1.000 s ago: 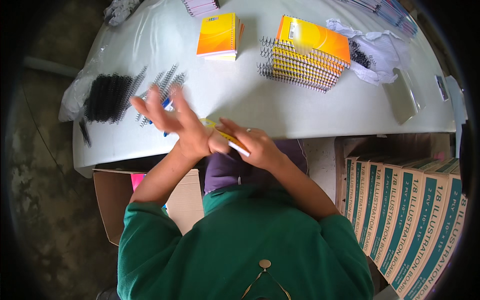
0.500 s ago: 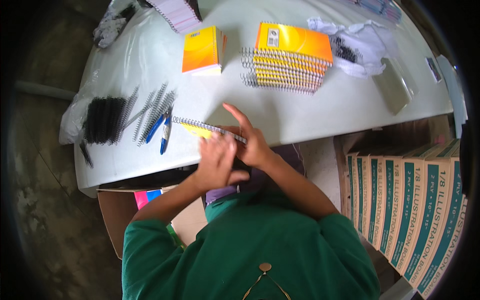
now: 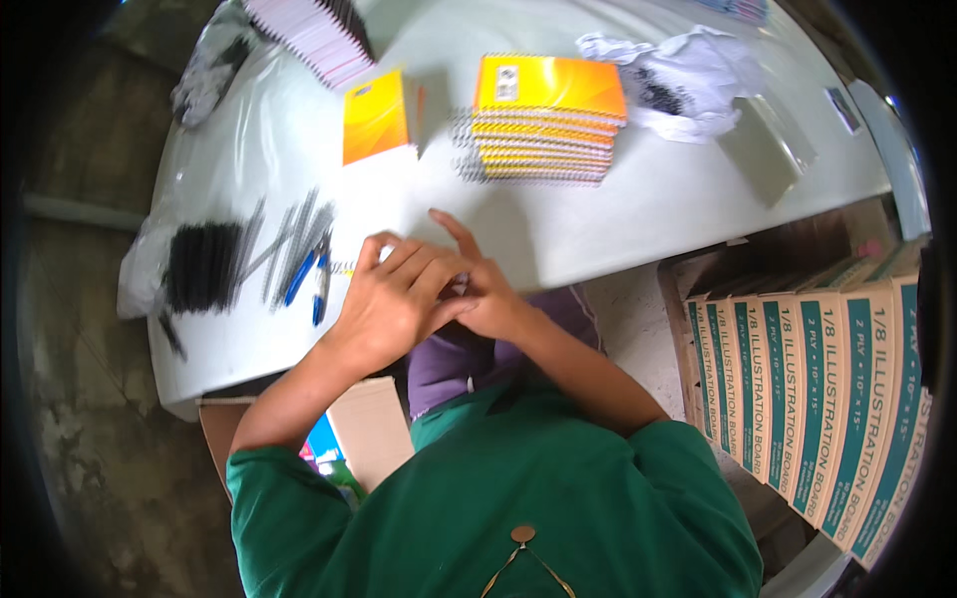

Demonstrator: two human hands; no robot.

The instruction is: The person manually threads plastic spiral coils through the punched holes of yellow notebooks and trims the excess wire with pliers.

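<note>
My left hand (image 3: 389,304) is curled over a yellow spiral notebook (image 3: 344,268) at the table's front edge, its fingers bent toward the right hand. From the other side my right hand (image 3: 483,297) grips the notebook, with one finger raised. Both hands hide most of the notebook; only a bit of its wire coil and yellow cover shows left of the left hand. Blue-handled pliers (image 3: 302,282) lie just left of it, beside several loose wire coils (image 3: 284,249) and a dense bundle of black coils (image 3: 202,267).
Beyond my hands are a stack of coiled yellow-orange notebooks (image 3: 548,90) and a smaller yellow-orange pile (image 3: 377,120). Crumpled white plastic (image 3: 698,80) holds dark coils at the back right. Cartons (image 3: 797,389) stand in a row at lower right; an open box (image 3: 374,424) sits below the table.
My left hand has moved left and up over the notebook, now covering most of its coil edge. My right hand stays at the notebook. The whole view has shifted slightly.
</note>
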